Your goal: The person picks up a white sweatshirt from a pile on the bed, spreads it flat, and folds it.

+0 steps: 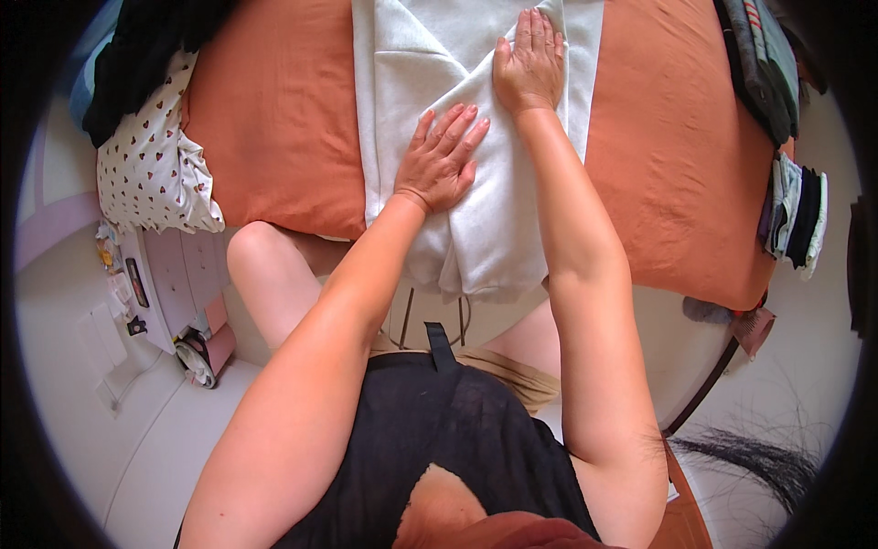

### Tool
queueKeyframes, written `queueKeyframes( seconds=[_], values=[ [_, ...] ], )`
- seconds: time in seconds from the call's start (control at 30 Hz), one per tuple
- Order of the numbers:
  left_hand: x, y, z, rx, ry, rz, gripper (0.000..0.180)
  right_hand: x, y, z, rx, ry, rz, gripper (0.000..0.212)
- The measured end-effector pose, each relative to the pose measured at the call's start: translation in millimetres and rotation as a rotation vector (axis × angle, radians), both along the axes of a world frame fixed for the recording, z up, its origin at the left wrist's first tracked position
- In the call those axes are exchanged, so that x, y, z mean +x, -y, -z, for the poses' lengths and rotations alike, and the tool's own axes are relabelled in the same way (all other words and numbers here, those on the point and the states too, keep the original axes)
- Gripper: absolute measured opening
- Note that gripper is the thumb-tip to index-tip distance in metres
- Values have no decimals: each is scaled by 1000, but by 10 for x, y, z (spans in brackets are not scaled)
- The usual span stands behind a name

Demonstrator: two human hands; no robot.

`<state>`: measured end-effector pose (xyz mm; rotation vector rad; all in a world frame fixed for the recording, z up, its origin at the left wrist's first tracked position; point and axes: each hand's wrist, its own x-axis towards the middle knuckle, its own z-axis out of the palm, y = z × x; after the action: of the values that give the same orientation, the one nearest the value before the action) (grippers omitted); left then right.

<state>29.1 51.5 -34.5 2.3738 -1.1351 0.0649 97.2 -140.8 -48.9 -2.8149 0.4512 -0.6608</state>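
A light grey, thick fabric garment (512,215) lies partly folded over the bed, its near end hanging past the edge toward my lap. One folded layer crosses it slantwise and looks like a sleeve. My left hand (437,165) rests on the middle of the cloth, fingers spread and palm down. Farther off, my right hand (530,69) lies flat on the garment close to its right side, fingers stretched out. Neither hand grips anything. The garment's far end runs out of the picture at the top.
Beneath it is an orange bedsheet (274,110). A white patterned pillow (151,174) and dark clothes (151,69) are at the left. Folded dark clothes (764,69) and a stack of folded clothes (796,215) sit at the right. A pale drawer cabinet (183,274) stands at the lower left.
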Motion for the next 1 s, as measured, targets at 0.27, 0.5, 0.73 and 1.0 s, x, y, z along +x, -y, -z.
queueKeyframes(
  seconds=[0.27,0.5,0.73,1.0],
  values=[
    [3,-15,14,47,-5,8,59,420,142,-112,58,-105,202,66],
    [3,-4,24,31,2,12,60,758,501,-49,107,-111,292,69],
    [-4,-9,4,-37,-29,7,62,845,732,81,30,3,228,67],
    [-1,-64,60,-17,39,10,56,-241,-134,-296,365,254,-210,48]
  ],
)
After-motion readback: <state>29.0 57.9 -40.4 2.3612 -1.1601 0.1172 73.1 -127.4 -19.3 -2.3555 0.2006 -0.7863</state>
